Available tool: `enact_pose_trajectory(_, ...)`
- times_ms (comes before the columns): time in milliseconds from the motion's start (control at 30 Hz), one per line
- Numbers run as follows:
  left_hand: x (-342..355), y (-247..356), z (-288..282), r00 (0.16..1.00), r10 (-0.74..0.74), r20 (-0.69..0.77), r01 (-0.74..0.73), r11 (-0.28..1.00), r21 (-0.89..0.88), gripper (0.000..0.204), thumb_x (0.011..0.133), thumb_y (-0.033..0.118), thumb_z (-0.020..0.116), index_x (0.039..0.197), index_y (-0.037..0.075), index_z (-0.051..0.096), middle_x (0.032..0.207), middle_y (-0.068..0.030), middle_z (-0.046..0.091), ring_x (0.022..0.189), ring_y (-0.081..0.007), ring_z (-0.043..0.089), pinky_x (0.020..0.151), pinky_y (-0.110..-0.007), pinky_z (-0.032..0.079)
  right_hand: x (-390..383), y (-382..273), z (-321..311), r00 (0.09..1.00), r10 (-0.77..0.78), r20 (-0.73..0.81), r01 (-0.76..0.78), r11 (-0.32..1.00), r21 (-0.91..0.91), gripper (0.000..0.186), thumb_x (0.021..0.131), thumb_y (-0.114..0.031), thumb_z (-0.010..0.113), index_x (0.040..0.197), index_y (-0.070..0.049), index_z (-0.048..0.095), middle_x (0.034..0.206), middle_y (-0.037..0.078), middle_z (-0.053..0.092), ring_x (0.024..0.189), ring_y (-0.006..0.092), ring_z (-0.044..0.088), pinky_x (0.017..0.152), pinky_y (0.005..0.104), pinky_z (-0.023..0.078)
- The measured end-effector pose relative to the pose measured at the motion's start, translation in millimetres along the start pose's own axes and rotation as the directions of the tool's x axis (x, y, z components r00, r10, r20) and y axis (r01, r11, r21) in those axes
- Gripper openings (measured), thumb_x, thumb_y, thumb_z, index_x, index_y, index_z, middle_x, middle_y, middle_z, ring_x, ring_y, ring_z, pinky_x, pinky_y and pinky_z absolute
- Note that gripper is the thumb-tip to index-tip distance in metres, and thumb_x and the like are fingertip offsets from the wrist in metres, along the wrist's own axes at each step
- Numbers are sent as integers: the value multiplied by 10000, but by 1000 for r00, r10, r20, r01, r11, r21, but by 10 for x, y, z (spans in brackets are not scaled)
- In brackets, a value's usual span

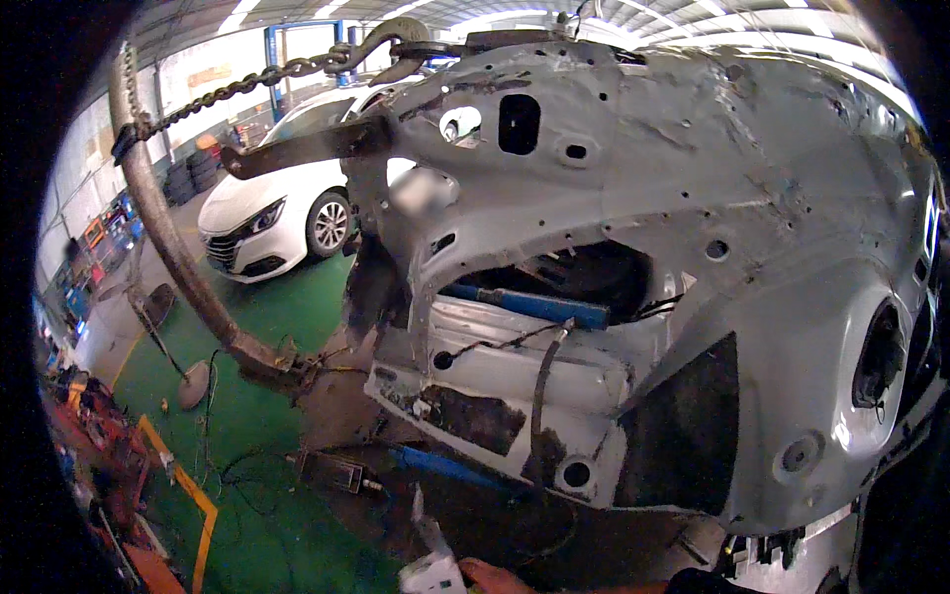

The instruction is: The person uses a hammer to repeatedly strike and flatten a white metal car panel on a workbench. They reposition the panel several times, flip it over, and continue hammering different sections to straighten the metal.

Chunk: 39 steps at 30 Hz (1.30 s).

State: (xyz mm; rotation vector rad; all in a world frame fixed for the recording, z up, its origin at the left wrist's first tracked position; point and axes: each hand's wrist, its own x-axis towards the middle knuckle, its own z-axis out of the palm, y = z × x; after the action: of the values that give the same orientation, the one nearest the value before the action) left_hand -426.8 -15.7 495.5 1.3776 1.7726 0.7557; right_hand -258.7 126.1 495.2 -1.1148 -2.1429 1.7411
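At the bottom edge my right hand [492, 578] shows only in part, its fingers closed at the side of a light-grey metal piece [433, 576] with a narrow upright tongue. The rest of that piece is cut off by the picture's edge. Above and to the right of the hand spreads a grey, dented car body panel [673, 188] with several holes and a large opening. Inside the opening lies a blue cylinder [554, 305], from whose end a dark hose [542, 396] hangs down. My left hand is out of the picture.
A heavy chain [247, 84] runs from a curved rusty post [173, 228] to a big hook [391, 40] at the panel's top. A flat metal arm [307, 147] juts left. Below are a pedal-like metal box [341, 473] and cables. A white car [287, 188] stands behind.
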Motion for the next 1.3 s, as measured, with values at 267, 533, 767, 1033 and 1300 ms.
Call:
enact_pose_trajectory(267, 1303, -836, -3, 978, 201, 62, -25, 401, -916, 483, 949, 371, 544, 1209, -35, 540, 1099, -161, 628, 986, -298, 622, 811, -427, 524, 587, -515, 77, 806, -310, -504, 180, 940, -291, 611, 784, -318, 753, 1248, -2, 513, 1195, 196, 501, 1091, 383, 515, 910, 452, 452)
enact_pose_trajectory(533, 1882, -922, -920, 995, 97, 33, -29, 577, -817, 430, 984, 287, 517, 1236, -61, 510, 1169, -203, 597, 1042, -346, 608, 880, -482, 521, 1010, -807, 307, 805, -216, -552, 155, 976, -155, 689, 864, -273, 688, 1429, -48, 365, 1379, 222, 414, 1259, 412, 453, 1031, 446, 428)
enact_pose_trajectory(767, 2115, -1117, -742, 957, 162, 240, 74, 663, -745, 395, 985, 309, 510, 1259, 25, 518, 1127, -134, 628, 953, -292, 639, 789, -416, 558, 1009, -776, 514, 726, 41, -687, -104, 993, -51, 649, 852, -249, 692, 1385, -18, 403, 1351, 236, 437, 1222, 409, 487, 1015, 446, 450)
enact_pose_trajectory(1033, 2124, -1574, -658, 901, 328, 283, -173, 871, -460, 376, 970, 245, 523, 1266, 14, 531, 1169, -117, 617, 1070, -254, 589, 836, -362, 522, 1045, -624, 578, 679, 76, -730, -127, 992, -16, 658, 827, -184, 695, 1388, -21, 394, 1265, 222, 485, 1134, 413, 533, 937, 450, 499)
enact_pose_trajectory(1300, 2145, -995, -995, 897, 341, 281, -165, 849, -502, 401, 904, 135, 582, 1262, -32, 512, 1192, -124, 586, 1043, -247, 565, 918, -372, 464, 1288, -190, 669, 706, 34, -707, -39, 999, 8, 602, 868, -180, 632, 1399, -30, 388, 1301, 218, 496, 1151, 409, 526, 997, 471, 442)
